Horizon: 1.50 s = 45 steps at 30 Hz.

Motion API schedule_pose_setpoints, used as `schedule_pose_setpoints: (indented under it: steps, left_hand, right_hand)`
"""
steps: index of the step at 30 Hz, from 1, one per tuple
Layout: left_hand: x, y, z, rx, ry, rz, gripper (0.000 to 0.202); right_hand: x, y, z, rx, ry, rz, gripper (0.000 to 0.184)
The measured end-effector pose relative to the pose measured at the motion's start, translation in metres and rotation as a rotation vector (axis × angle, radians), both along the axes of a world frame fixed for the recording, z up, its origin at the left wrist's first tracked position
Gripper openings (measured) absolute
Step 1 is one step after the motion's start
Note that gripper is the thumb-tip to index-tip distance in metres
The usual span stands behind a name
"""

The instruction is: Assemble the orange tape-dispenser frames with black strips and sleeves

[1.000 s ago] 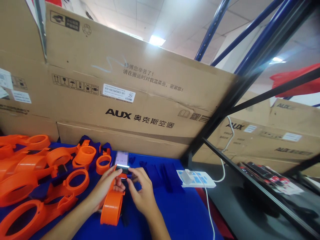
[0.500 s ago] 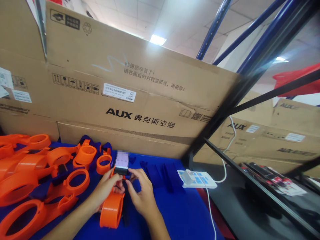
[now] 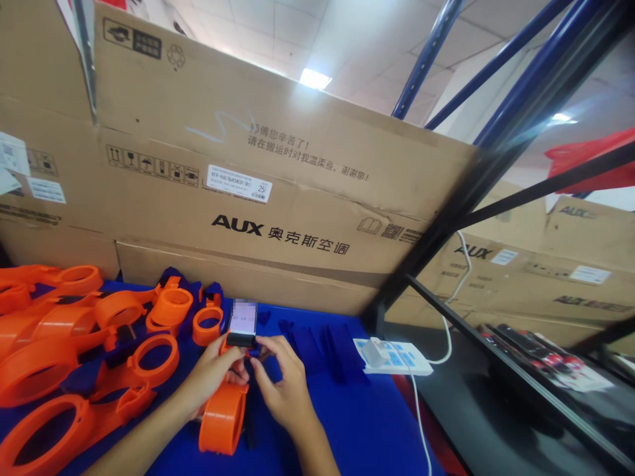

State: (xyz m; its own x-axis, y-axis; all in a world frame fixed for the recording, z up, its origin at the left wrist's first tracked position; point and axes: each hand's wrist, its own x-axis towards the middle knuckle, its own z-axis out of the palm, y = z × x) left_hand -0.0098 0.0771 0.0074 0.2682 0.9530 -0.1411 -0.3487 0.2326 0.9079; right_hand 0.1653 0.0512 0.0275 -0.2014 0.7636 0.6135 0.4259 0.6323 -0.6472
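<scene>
My left hand is closed around an orange tape dispenser, whose round ring hangs below the fingers. Close beside it, my right hand has thumb and index finger pinched at the dispenser's upper end. A small dark blue bit shows at those fingertips, but what they grip is mostly hidden. Just beyond the hands stands a phone with a lit screen showing running digits. Several more orange tape dispensers lie in a heap on the left.
Dark blue pieces lie on the blue tabletop. A white power strip with cables sits at the right edge. Large cardboard boxes stand behind, and a dark metal rack post slants up at the right.
The view has shifted very slightly. Both hands keep nearly the same hold on the tape dispenser.
</scene>
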Motion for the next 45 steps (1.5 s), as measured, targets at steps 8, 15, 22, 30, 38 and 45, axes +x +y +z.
schedule_pose_setpoints:
  steps: [8, 15, 22, 30, 38, 45]
  left_hand:
    - [-0.0014, -0.0005, 0.0003, -0.010, -0.003, 0.001, 0.018]
    - [-0.0006, -0.0015, 0.0038, 0.001, -0.007, 0.009, 0.016]
    - [0.0003, -0.0028, 0.0033, -0.024, -0.017, -0.002, 0.017]
    - [-0.0003, -0.0034, 0.0038, -0.093, -0.029, -0.003, 0.017]
    - [-0.0009, -0.0024, 0.0069, -0.111, -0.081, 0.028, 0.015]
    - [-0.0016, -0.0042, 0.0051, -0.138, -0.151, -0.008, 0.011]
  right_hand:
    - [0.0000, 0.0001, -0.0002, 0.000, -0.005, 0.010, 0.035]
    - [-0.0005, -0.0006, 0.0000, 0.001, -0.016, -0.003, 0.035]
    - [0.0003, -0.0012, 0.0024, 0.011, -0.035, -0.007, 0.032]
    - [0.0024, -0.0029, 0.0077, -0.001, -0.035, -0.029, 0.034]
    - [0.0044, -0.0006, 0.0061, -0.010, -0.008, 0.004, 0.034]
    - [-0.0014, -0.0043, 0.0073, -0.018, 0.050, -0.018, 0.023]
